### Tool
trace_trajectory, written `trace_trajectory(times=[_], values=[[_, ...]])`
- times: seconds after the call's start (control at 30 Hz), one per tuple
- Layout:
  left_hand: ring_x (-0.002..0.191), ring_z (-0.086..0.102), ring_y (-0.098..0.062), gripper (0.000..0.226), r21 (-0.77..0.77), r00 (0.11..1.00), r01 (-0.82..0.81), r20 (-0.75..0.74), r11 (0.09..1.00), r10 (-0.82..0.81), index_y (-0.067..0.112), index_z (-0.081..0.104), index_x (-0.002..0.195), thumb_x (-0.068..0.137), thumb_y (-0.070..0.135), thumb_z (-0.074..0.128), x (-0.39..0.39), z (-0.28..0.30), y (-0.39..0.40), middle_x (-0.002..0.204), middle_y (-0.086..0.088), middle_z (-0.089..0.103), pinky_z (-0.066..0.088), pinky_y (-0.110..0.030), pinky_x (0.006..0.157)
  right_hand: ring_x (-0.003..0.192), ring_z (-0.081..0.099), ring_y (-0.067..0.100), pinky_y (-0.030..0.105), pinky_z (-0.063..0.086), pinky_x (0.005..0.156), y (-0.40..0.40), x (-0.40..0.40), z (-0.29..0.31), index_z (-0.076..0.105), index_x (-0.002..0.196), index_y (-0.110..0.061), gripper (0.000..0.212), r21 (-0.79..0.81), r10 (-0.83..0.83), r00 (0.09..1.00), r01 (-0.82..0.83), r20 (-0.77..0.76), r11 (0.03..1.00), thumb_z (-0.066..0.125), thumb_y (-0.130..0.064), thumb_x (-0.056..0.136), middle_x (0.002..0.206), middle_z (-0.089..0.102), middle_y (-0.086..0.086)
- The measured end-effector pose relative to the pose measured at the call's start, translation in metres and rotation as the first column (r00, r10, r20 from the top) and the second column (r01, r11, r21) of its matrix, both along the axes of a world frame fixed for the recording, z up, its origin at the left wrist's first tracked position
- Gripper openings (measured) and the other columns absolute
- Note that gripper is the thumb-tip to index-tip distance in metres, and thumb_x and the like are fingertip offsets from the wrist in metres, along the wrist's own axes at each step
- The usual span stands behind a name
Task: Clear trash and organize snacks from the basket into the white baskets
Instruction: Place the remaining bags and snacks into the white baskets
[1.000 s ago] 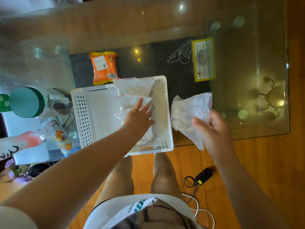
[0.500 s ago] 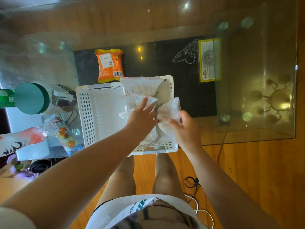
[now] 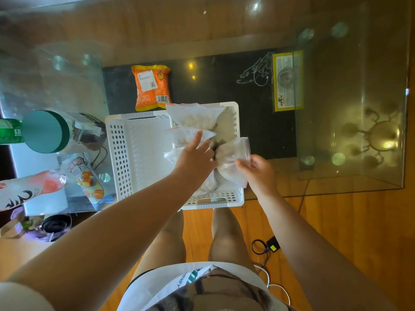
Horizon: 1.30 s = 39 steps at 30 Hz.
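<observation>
A white perforated basket (image 3: 134, 153) stands on the glass table in front of me. Along its right side lie several clear zip bags of pale snacks (image 3: 193, 115). My left hand (image 3: 195, 156) rests flat on the stacked bags, fingers spread, pressing them leftward. My right hand (image 3: 258, 171) pinches another clear zip bag (image 3: 231, 158) by its edge and holds it inside the basket's right side, next to my left hand. The left half of the basket shows bare floor.
An orange snack packet (image 3: 151, 87) lies just behind the basket. Left of it are a teal-lidded jar (image 3: 51, 131), a snack pouch with a cartoon animal (image 3: 87, 178) and a white-and-red bag (image 3: 27, 187). The glass table edge (image 3: 336, 191) runs right; a charger cable (image 3: 267, 248) lies on the floor.
My right hand carried the clear bag from outside the basket's right wall into the basket beside my left hand. My left hand stayed on the stacked bags.
</observation>
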<state>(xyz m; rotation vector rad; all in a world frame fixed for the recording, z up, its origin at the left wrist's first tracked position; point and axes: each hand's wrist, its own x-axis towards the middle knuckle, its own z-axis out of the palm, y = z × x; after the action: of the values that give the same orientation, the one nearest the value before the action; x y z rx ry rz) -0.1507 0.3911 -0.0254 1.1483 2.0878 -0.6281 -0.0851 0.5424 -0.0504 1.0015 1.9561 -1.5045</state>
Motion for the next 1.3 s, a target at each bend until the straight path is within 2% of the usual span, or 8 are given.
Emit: trace_trajectory(times=[0.13, 0.3, 0.43, 0.6, 0.77, 0.83, 1.07, 1.3], values=[[0.144, 0.016, -0.031, 0.061, 0.008, 0.999, -0.039, -0.017, 0.999, 0.039, 0.024, 0.041, 0.137, 0.083, 0.035, 0.066, 0.004, -0.001, 0.005, 0.151, -0.004, 0.033, -0.003, -0.056, 0.114, 0.077, 0.064, 0.035, 0.044, 0.053, 0.067, 0.000, 0.001, -0.003, 0.064, 0.080, 0.003, 0.027, 0.114, -0.083, 0.994, 0.090, -0.067, 0.989, 0.069, -0.024, 0.081, 0.082, 0.068, 0.022], [0.145, 0.013, -0.028, 0.056, 0.227, 0.982, -0.188, 0.062, 0.956, 0.178, 0.033, 0.041, 0.136, 0.084, 0.036, 0.065, 0.011, 0.001, 0.005, 0.153, -0.003, 0.027, 0.001, -0.054, 0.115, 0.070, 0.058, 0.015, 0.018, 0.043, 0.060, 0.005, 0.008, -0.002, 0.067, 0.091, -0.003, 0.024, 0.264, 0.005, 0.998, 0.012, -0.064, 0.964, 0.066, -0.025, 0.083, 0.086, 0.069, 0.014], [0.139, 0.032, -0.021, 0.038, 0.539, 0.852, -0.517, 0.251, 0.665, 0.459, 0.034, 0.054, 0.127, 0.089, 0.028, 0.059, 0.016, 0.021, -0.007, 0.146, 0.002, 0.040, 0.016, -0.042, 0.116, 0.081, 0.059, 0.013, 0.021, 0.048, 0.065, 0.007, 0.000, 0.012, 0.063, 0.103, -0.010, 0.021, 0.313, 0.100, 0.991, -0.068, -0.088, 0.947, 0.064, -0.019, 0.085, 0.095, 0.065, 0.003], [0.101, 0.061, -0.010, 0.031, 0.565, 0.288, -0.823, 0.510, -0.064, 0.811, 0.024, 0.064, 0.114, 0.089, 0.008, 0.055, 0.026, 0.041, -0.063, 0.123, 0.005, 0.062, 0.044, -0.023, 0.087, 0.078, 0.057, -0.003, 0.008, 0.043, 0.061, -0.017, -0.037, 0.050, 0.060, 0.102, -0.023, 0.021, 0.306, 0.191, 0.957, -0.118, -0.220, 0.945, 0.061, -0.012, 0.084, 0.085, 0.059, -0.013], [0.084, 0.060, -0.008, 0.033, 0.411, -0.325, -0.628, 0.634, -0.661, 0.702, 0.017, 0.062, 0.108, 0.088, -0.006, 0.050, 0.044, 0.033, -0.147, 0.103, 0.006, 0.064, 0.050, -0.026, 0.086, 0.074, 0.056, -0.009, 0.002, 0.043, 0.065, -0.086, -0.094, 0.076, 0.060, 0.094, -0.026, 0.023, 0.236, 0.321, 0.870, -0.246, -0.375, 0.940, 0.061, -0.007, 0.082, 0.080, 0.058, -0.018], [0.085, 0.060, -0.009, 0.033, 0.387, -0.502, -0.482, 0.613, -0.786, 0.610, 0.015, 0.062, 0.110, 0.087, -0.005, 0.049, 0.052, 0.022, -0.180, 0.105, 0.001, 0.067, 0.048, -0.031, 0.087, 0.077, 0.057, -0.003, 0.003, 0.044, 0.066, -0.119, -0.118, 0.073, 0.060, 0.092, -0.027, 0.021, 0.215, 0.368, 0.843, -0.306, -0.392, 0.928, 0.060, -0.008, 0.083, 0.082, 0.059, -0.016], [0.119, 0.049, -0.030, 0.048, 0.374, -0.610, -0.579, 0.390, -0.724, 0.689, 0.012, 0.040, 0.134, 0.088, 0.007, 0.055, 0.053, -0.033, -0.247, 0.132, -0.014, 0.049, 0.044, -0.048, 0.099, 0.109, 0.056, 0.024, 0.036, 0.050, 0.092, -0.197, -0.196, -0.003, 0.055, 0.116, -0.007, 0.033, 0.316, 0.416, 0.886, -0.343, -0.203, 0.885, 0.057, -0.009, 0.083, 0.121, 0.056, 0.014], [0.132, 0.030, -0.035, 0.077, 0.142, -0.695, -0.677, 0.201, -0.722, 0.691, 0.007, 0.026, 0.141, 0.078, 0.015, 0.069, 0.034, -0.072, -0.288, 0.141, -0.018, 0.028, 0.026, -0.043, 0.112, 0.126, 0.044, 0.027, 0.033, 0.045, 0.094, -0.211, -0.222, -0.062, 0.030, 0.139, -0.018, 0.062, 0.418, 0.197, 0.980, -0.196, 0.042, 0.887, 0.062, -0.025, 0.087, 0.142, 0.032, 0.012]])
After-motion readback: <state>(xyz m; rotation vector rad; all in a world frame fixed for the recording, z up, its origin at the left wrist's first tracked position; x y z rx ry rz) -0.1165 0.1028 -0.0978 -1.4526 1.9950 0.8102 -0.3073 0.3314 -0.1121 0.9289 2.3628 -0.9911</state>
